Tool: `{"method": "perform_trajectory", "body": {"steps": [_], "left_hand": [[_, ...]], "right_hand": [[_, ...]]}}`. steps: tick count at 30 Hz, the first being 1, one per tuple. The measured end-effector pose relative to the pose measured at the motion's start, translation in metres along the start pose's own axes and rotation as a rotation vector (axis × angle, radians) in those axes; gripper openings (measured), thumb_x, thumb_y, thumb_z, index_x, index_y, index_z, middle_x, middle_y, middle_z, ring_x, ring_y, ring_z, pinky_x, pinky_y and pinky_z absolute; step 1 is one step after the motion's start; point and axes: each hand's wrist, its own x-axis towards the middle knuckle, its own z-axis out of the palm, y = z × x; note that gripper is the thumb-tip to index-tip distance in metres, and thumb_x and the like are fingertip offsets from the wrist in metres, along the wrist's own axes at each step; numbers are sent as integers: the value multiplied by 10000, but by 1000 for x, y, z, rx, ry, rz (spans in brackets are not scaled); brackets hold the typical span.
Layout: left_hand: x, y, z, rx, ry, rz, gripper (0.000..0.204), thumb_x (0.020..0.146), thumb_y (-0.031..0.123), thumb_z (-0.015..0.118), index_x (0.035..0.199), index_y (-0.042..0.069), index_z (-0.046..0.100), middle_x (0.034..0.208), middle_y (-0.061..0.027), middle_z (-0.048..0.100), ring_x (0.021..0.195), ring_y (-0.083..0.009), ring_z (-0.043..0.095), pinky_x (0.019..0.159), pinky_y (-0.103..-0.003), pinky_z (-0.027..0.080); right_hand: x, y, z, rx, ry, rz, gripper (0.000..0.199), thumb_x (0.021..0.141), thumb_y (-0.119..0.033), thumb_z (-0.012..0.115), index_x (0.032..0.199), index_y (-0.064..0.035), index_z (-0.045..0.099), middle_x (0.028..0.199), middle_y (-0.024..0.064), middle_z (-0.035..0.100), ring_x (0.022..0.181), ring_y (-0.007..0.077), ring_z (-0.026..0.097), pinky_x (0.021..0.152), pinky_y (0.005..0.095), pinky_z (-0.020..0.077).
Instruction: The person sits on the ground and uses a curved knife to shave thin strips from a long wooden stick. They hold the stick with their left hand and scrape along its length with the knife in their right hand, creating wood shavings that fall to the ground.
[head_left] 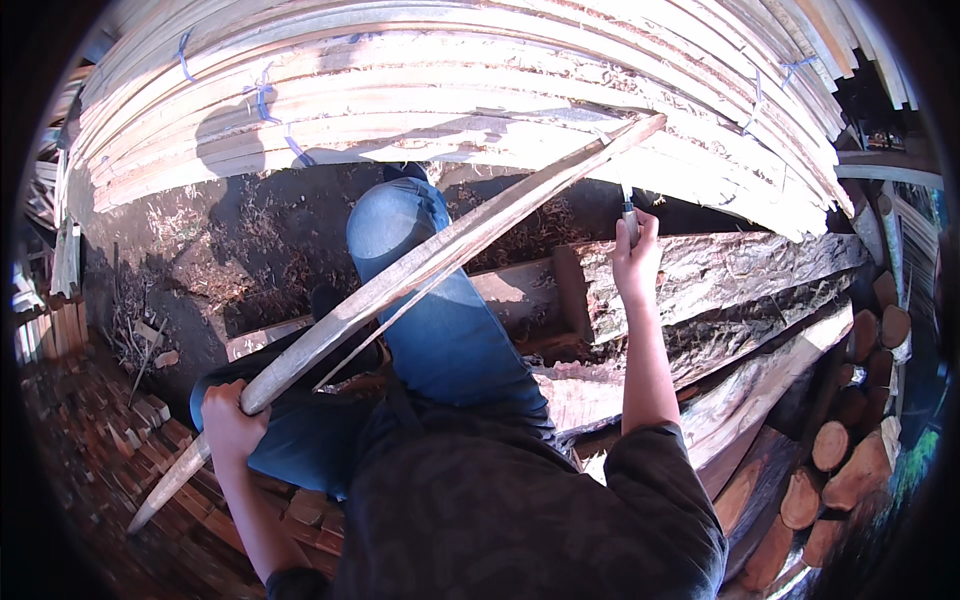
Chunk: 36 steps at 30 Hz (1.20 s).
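Note:
A long, pale wooden pole [400, 275] slants across my lap, from the lower left up to the stacked boards at the far right. My left hand [232, 420] is wrapped around its near part, and the near tip sticks out behind the hand. A thin splinter [390, 325] hangs partly loose along its underside. In my right hand [638, 262] is a knife [629, 215], its handle in the closed fingers and its blade directed away from me. Glare washes out most of the blade. The knife is apart from the pole, right of its far end.
Long sawn boards [420, 80] tied with blue strips form a stack ahead. A thick squared timber [720, 280] lies at right, with cut log ends [830, 445] beyond it. Small wood pieces [110, 430] are piled at left. Shavings cover the dark ground [200, 260].

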Motion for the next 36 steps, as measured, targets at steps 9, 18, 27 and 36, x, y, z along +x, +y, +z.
{"method": "perform_trajectory", "body": {"steps": [9,18,27,36], "left_hand": [[1,0,1,-1,-24,-19,241,548,149,728,665,15,567,680,-195,572,727,-408,554,668,-479,443],[2,1,3,-4,-26,15,236,549,143,730,670,18,571,678,-193,570,724,-408,555,663,-483,442],[1,6,1,-8,-18,22,238,538,141,737,667,22,577,663,-187,565,713,-406,552,659,-477,443],[3,10,3,3,1,28,251,515,130,748,662,24,575,656,-177,563,698,-395,544,650,-470,440]], "right_hand": [[-26,-43,23,93,-134,-145,330,934,-138,591,1197,-3,446,869,240,661,766,395,680,659,424,537],[1,-18,19,-11,-34,-81,265,936,-165,588,1122,-28,459,782,226,653,709,399,669,606,443,531],[46,32,-3,-145,77,108,297,948,-227,580,1145,-21,493,783,231,655,733,417,664,615,458,511],[24,-12,20,-112,-48,-196,285,941,-228,577,1139,-39,499,898,259,655,827,444,649,706,486,527]]}}
